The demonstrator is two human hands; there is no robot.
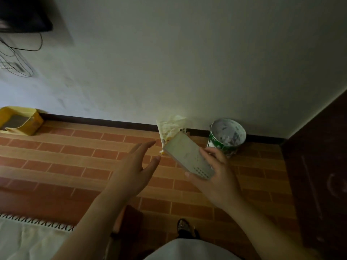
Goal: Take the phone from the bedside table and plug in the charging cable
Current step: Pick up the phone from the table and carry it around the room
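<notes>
My right hand holds the phone by its lower end, screen lit pale green and tilted up to the left. My left hand hovers just left of the phone with fingers spread, not touching it. Dark cables hang on the wall at the far upper left, below a black object; I cannot tell whether one is the charging cable. No bedside table shows.
A crumpled paper bag and a green-and-white bucket stand against the wall behind the phone. A yellow box lies at left. Brick-pattern floor, a white fringed mat lower left, a dark wooden door at right.
</notes>
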